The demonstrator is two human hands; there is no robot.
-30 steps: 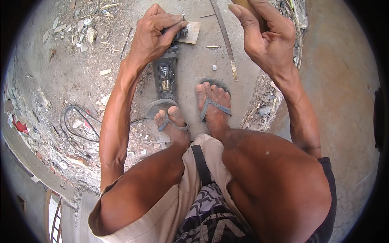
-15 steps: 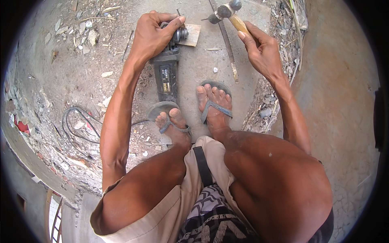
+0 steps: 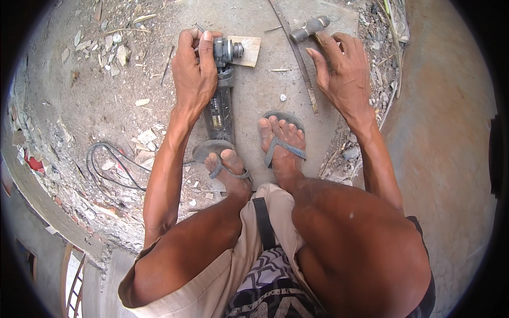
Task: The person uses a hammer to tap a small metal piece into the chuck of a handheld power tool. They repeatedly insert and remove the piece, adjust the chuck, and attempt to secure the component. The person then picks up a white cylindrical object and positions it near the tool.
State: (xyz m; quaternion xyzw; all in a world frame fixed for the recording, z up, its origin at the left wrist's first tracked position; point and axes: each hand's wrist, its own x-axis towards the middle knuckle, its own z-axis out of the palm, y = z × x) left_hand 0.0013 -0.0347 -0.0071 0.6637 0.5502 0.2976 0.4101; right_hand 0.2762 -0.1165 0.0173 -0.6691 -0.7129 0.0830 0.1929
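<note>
Two bare hands are well apart over a dusty slab (image 3: pixel 270 87). Thumb and fingers of the left hand (image 3: pixel 195 74) pinch a thin nail (image 3: pixel 199 27), just beside the head of a grinder (image 3: pixel 225 108), which lies lengthwise in front of the left foot (image 3: pixel 233 169). Near the fingers of the right hand (image 3: pixel 345 74) is a hammer (image 3: pixel 310 29); its handle is mostly hidden, so I cannot tell whether they grip it. Between the hands lie a small board (image 3: pixel 251 51) and a metal strip (image 3: pixel 297 55).
</note>
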